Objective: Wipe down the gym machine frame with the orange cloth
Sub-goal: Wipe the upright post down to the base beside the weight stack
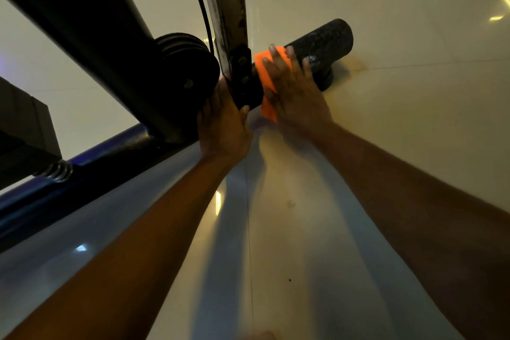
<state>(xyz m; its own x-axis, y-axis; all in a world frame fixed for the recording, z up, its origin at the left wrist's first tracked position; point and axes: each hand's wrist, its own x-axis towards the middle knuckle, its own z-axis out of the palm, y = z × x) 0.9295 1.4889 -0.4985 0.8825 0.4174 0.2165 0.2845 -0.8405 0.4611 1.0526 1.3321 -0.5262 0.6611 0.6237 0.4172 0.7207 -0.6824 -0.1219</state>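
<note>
Wiping is underway: the right hand (295, 91) presses the orange cloth (266, 77) with spread, straight fingers onto the foam roller (320, 47) beside the frame's upright (226, 8); the left hand (223, 121) grips the bracket (244, 77); next, slide the cloth along

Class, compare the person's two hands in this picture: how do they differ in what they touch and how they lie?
The right hand presses the orange cloth onto the black foam roller; the left hand holds no cloth and grips the black bracket of the frame. The right hand's fingers lie spread over the cloth, while the left hand's thumb curls round the bracket. Both reach forward to the same joint of the machine.
</note>
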